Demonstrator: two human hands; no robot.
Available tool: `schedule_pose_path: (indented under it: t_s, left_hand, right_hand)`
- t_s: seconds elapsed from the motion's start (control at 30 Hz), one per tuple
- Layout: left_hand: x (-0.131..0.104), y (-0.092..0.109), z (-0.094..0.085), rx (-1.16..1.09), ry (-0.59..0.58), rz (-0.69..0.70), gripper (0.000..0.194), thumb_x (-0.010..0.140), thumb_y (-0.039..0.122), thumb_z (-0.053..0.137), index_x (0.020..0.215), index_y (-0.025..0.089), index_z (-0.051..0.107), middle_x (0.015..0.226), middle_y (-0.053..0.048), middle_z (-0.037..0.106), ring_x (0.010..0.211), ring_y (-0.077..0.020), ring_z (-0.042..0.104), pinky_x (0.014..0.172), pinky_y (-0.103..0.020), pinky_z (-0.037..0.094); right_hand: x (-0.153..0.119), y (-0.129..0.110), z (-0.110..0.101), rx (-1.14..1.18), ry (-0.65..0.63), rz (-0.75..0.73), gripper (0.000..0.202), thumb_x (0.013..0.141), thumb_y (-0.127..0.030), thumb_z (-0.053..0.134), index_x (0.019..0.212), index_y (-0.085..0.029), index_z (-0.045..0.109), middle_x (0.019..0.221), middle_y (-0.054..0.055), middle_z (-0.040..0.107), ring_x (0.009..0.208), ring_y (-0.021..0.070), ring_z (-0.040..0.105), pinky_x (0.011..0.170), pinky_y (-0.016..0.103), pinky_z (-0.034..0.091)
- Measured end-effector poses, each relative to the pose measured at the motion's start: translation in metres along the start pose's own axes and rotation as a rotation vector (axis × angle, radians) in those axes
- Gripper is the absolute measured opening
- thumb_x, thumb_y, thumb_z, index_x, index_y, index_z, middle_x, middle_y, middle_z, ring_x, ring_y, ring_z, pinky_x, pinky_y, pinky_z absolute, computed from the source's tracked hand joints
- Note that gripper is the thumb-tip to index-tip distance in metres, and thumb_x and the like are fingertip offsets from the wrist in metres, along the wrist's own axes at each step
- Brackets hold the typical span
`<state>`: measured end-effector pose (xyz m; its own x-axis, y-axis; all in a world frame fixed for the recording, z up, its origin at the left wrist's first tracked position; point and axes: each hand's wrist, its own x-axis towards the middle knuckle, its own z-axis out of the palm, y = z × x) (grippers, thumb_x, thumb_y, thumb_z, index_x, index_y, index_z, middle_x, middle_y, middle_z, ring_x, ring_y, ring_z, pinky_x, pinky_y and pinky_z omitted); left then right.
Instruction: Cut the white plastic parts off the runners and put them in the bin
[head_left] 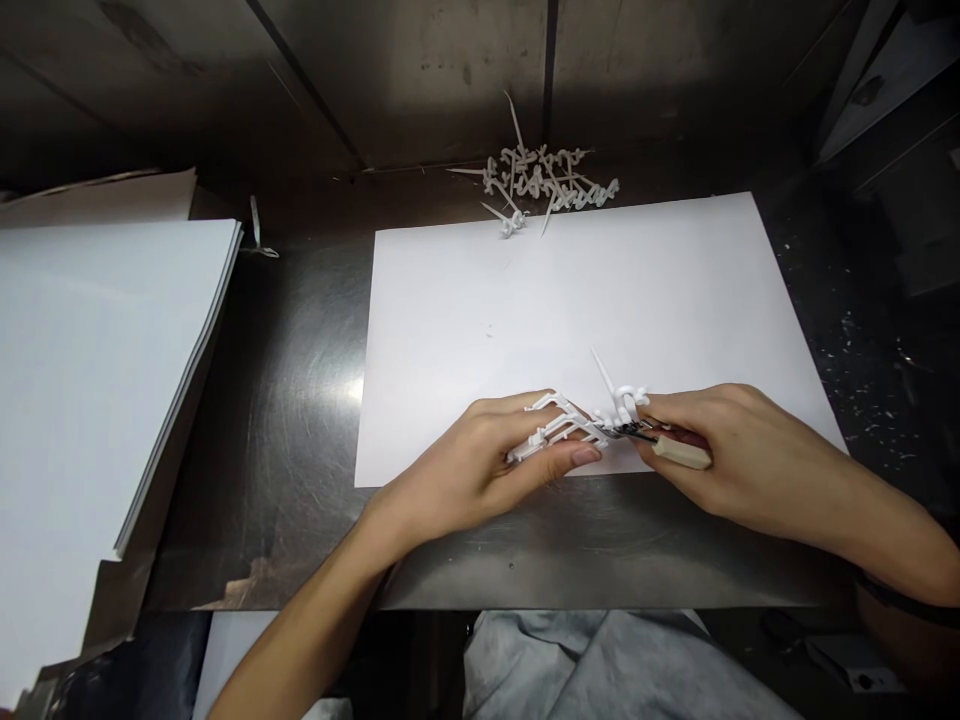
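Over the near edge of a white sheet (570,300), my left hand (499,450) is closed on a branching white plastic piece (566,420). My right hand (720,445) grips a small tool with a cream handle (681,453) and dark metal tip. That tip meets the right end of the white piece, between both hands. A white curled part with a thin spike (626,400) stands up there, near my right fingertips; whether it is joined to the piece is hard to tell.
A pile of spiky white plastic parts (532,180) lies behind the sheet. Stacked white sheets (97,380) are at the left of the metal table (300,400). White crumbs are scattered at the right. A metal wall stands behind.
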<state>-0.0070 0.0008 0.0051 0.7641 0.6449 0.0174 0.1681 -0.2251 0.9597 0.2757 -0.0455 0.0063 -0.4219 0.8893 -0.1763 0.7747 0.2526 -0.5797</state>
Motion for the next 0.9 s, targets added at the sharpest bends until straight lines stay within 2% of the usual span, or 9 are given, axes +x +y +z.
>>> schedule_pose_path:
  t_s: [0.2, 0.3, 0.47, 0.53, 0.6, 0.7, 0.8, 0.9]
  left_hand:
    - [0.0, -0.003, -0.002, -0.001, 0.024, -0.012, 0.021, 0.117, 0.03, 0.066, 0.109, 0.017, 0.08, 0.103, -0.006, 0.079, 0.095, -0.0199, 0.071, 0.083, -0.029, 0.052]
    - [0.0, -0.004, -0.003, 0.007, 0.051, -0.028, 0.024, 0.116, 0.035, 0.067, 0.108, 0.017, 0.082, 0.105, -0.008, 0.08, 0.096, -0.0216, 0.073, 0.083, -0.03, 0.053]
    - [0.001, -0.002, -0.003, 0.015, 0.069, -0.063, 0.028, 0.116, 0.041, 0.068, 0.111, 0.018, 0.084, 0.107, -0.008, 0.08, 0.099, -0.0213, 0.073, 0.086, -0.029, 0.053]
    - [0.003, -0.001, -0.001, 0.019, 0.096, -0.076, 0.029, 0.115, 0.041, 0.068, 0.108, 0.018, 0.083, 0.101, -0.006, 0.078, 0.094, -0.0194, 0.071, 0.084, -0.028, 0.051]
    - [0.004, 0.001, 0.004, 0.002, 0.114, -0.09, 0.031, 0.115, 0.042, 0.068, 0.101, 0.017, 0.079, 0.098, -0.004, 0.075, 0.09, -0.018, 0.068, 0.083, -0.027, 0.049]
    - [0.006, 0.002, 0.013, -0.083, 0.066, -0.105, 0.038, 0.115, 0.048, 0.066, 0.094, 0.017, 0.072, 0.094, -0.002, 0.07, 0.088, -0.0171, 0.064, 0.083, -0.028, 0.048]
    - [0.005, -0.004, 0.018, -0.22, 0.013, -0.135, 0.048, 0.113, 0.061, 0.065, 0.096, 0.017, 0.072, 0.089, -0.002, 0.068, 0.084, -0.0177, 0.062, 0.082, -0.029, 0.049]
    - [0.002, -0.009, 0.021, -0.504, 0.049, -0.221, 0.063, 0.115, 0.075, 0.047, 0.125, 0.02, 0.077, 0.102, -0.007, 0.074, 0.089, -0.0209, 0.069, 0.082, -0.032, 0.057]
  right_hand:
    - [0.003, 0.0, 0.003, -0.037, 0.054, 0.019, 0.031, 0.098, -0.028, 0.053, 0.07, -0.022, 0.04, 0.055, -0.006, 0.038, 0.051, 0.0144, 0.031, 0.054, 0.036, 0.024]
    - [0.004, 0.001, 0.0, 0.006, 0.098, 0.082, 0.04, 0.104, -0.035, 0.055, 0.07, -0.021, 0.037, 0.055, -0.006, 0.035, 0.052, 0.0148, 0.029, 0.054, 0.035, 0.025]
    - [0.008, -0.001, -0.012, 0.247, 0.153, 0.239, 0.053, 0.116, -0.057, 0.06, 0.078, -0.023, 0.044, 0.066, -0.004, 0.045, 0.061, 0.0175, 0.042, 0.059, 0.035, 0.031]
    - [0.009, -0.004, -0.013, 0.393, 0.135, 0.198, 0.048, 0.118, -0.061, 0.06, 0.088, -0.024, 0.056, 0.079, -0.002, 0.058, 0.075, 0.0213, 0.054, 0.069, 0.035, 0.04]
    - [0.009, -0.008, -0.009, 0.551, 0.055, 0.127, 0.037, 0.119, -0.06, 0.063, 0.106, -0.026, 0.066, 0.1, 0.001, 0.07, 0.096, 0.0267, 0.064, 0.082, 0.036, 0.046]
    - [0.008, -0.01, 0.004, 0.697, -0.041, 0.071, 0.024, 0.117, -0.053, 0.069, 0.114, -0.029, 0.068, 0.114, 0.002, 0.072, 0.111, 0.0305, 0.066, 0.092, 0.037, 0.049]
    - [0.008, -0.003, 0.013, 0.728, -0.001, 0.058, 0.019, 0.115, -0.049, 0.073, 0.114, -0.03, 0.071, 0.111, 0.003, 0.07, 0.11, 0.0318, 0.066, 0.096, 0.039, 0.05]
    - [0.01, 0.007, 0.009, 0.758, 0.071, 0.058, 0.022, 0.115, -0.05, 0.072, 0.109, -0.029, 0.071, 0.103, 0.002, 0.066, 0.099, 0.029, 0.062, 0.091, 0.038, 0.048]
